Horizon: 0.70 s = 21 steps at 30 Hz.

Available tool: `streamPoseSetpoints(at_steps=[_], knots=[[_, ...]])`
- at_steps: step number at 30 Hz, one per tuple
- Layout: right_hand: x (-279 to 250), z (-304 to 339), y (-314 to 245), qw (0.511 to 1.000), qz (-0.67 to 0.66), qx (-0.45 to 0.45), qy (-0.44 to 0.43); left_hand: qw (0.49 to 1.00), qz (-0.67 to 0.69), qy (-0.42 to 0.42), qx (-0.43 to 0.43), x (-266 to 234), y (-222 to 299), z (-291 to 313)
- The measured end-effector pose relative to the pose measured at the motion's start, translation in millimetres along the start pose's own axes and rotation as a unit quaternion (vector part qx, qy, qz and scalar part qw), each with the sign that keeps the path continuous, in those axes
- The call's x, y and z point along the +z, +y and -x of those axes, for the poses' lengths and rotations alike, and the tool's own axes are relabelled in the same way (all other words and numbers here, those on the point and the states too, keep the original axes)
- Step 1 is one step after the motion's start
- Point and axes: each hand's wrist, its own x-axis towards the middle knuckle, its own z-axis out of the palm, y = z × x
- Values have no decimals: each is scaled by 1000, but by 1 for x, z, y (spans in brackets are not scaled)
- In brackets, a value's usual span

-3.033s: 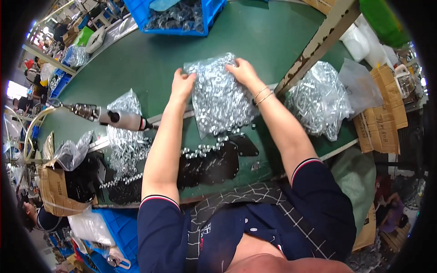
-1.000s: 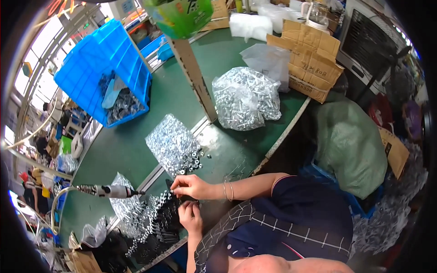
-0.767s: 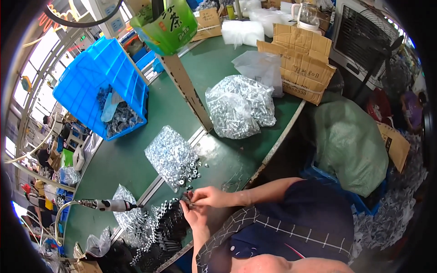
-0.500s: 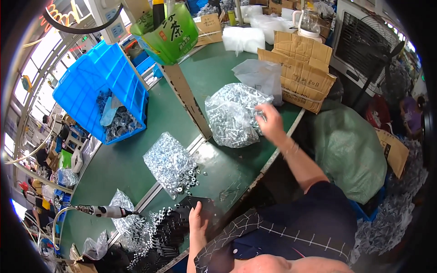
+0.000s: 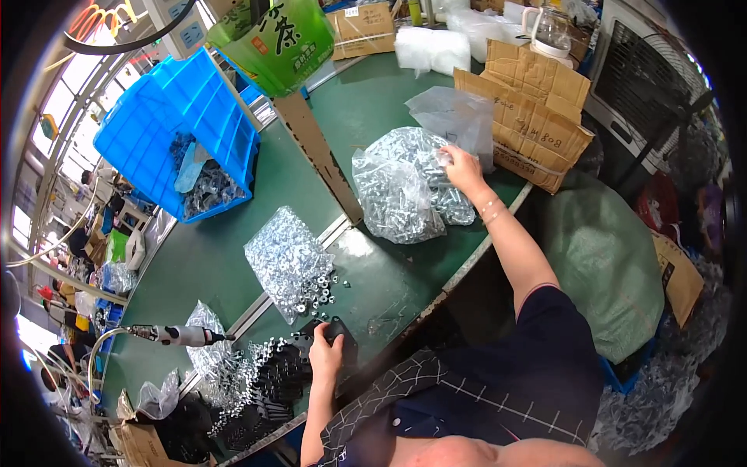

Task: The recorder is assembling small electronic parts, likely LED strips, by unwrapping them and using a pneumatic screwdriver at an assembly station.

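Note:
My left hand (image 5: 325, 356) is closed on a flat black plate (image 5: 347, 342) by the table's near edge, thumb on top. Beside it lies a heap of black parts (image 5: 276, 373) with loose shiny bolts (image 5: 237, 387) strewn along it. My right hand (image 5: 467, 173) reaches to the upper right of a big clear bag of metal screws (image 5: 397, 191). Its fingertips are pinched together among the screws; whatever they hold is hidden. Between the hands, a clear bag of nuts (image 5: 284, 253) lies open, with several nuts (image 5: 320, 297) spilled out next to the plate.
A metal post (image 5: 319, 156) rises from the green table (image 5: 226, 265). On the left are a tilted blue crate (image 5: 167, 148) and a hanging power screwdriver (image 5: 183, 335). Cardboard (image 5: 529, 128) stands behind the screw bag; a green sack (image 5: 599, 257) sits at right.
My right hand has moved farther over the screw bag, its fingers now drawn together at the bag's upper right. My left hand has risen a little with the black plate. The whole view has shifted slightly.

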Motion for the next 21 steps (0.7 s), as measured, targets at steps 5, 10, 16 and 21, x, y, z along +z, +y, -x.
streamPoseSetpoints(at_steps=[5,10,16,21], knots=[[-29,29,-65,983,-68,-146,88,981,-152,53,109,-3,3,10],[-16,21,-99,995,-82,-56,-31,971,-208,38,111,0,10,11],[22,10,-94,989,-117,-21,-88,976,-186,49,103,2,9,13],[27,22,-89,902,-415,74,-96,968,-184,92,144,9,8,14]])
